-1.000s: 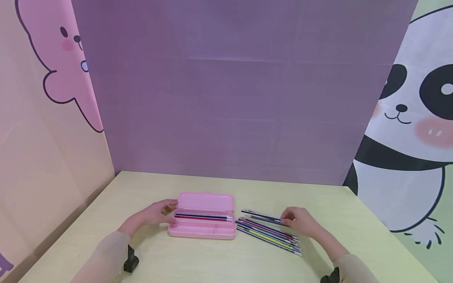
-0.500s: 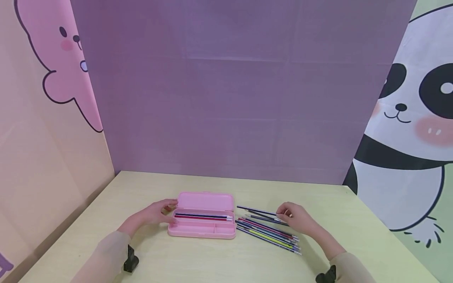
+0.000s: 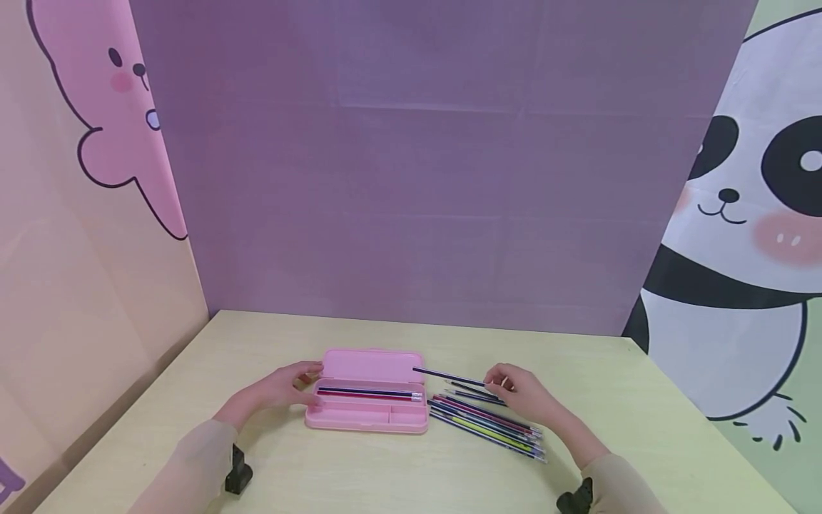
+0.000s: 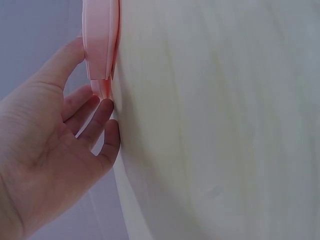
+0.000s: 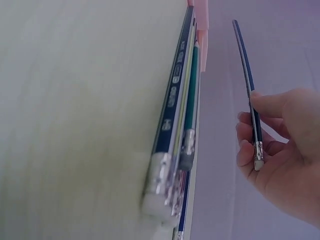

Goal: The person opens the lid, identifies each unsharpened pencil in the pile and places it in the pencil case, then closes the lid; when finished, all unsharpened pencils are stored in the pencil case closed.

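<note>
An open pink pencil case (image 3: 353, 421) lies on the table with a few dark and red pencils (image 3: 369, 393) in its rear compartment. My left hand (image 3: 282, 387) touches its left side, thumb on the near part and fingers by the lid (image 3: 372, 365); in the left wrist view the left hand (image 4: 65, 130) has relaxed fingers against the pink edge (image 4: 100, 40). My right hand (image 3: 523, 392) pinches a dark pencil (image 3: 449, 376) near its eraser end, its tip over the lid's right edge. The right wrist view shows this pencil (image 5: 245, 62) between thumb and fingers of the right hand (image 5: 285, 145).
Several loose pencils (image 3: 488, 425), dark, red and yellow-green, lie fanned on the table (image 3: 334, 478) right of the case, below the right hand. A purple backdrop (image 3: 411, 178) stands behind the table, with cartoon-printed panels on both sides.
My right hand has lifted one dark pencil off the others and moved it left toward the case. My left hand and the case have stayed in place.
</note>
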The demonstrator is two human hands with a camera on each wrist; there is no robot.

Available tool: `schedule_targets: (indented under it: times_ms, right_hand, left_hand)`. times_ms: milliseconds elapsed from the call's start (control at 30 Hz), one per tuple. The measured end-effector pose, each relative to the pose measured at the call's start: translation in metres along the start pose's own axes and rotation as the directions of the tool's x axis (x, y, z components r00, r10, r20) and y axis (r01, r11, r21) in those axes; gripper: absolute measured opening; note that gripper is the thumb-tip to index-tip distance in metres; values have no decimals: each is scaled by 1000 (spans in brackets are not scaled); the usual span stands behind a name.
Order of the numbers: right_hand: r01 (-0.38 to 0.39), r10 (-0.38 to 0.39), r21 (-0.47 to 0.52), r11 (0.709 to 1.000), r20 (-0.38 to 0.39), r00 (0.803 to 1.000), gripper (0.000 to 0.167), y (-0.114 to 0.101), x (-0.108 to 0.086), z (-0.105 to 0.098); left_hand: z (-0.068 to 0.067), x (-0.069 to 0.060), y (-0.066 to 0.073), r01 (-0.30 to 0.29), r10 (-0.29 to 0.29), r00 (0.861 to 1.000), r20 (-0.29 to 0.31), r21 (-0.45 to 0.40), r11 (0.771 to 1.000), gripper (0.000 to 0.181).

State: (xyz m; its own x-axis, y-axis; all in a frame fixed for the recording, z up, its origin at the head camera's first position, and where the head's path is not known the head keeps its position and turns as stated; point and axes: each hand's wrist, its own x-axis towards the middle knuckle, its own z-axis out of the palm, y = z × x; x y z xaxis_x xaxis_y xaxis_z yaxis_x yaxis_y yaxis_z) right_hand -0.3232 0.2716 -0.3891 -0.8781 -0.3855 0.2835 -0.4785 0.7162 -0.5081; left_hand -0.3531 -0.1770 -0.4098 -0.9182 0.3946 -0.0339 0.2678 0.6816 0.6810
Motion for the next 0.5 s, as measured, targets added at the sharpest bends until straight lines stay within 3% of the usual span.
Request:
schedule_targets:
  times_ms: [500]
  right_hand:
    - [46, -46, 7, 999, 30, 998, 9, -10, 11, 13]
  left_hand:
    - [0, 3, -3, -24, 24, 1000, -4, 12, 1000, 77]
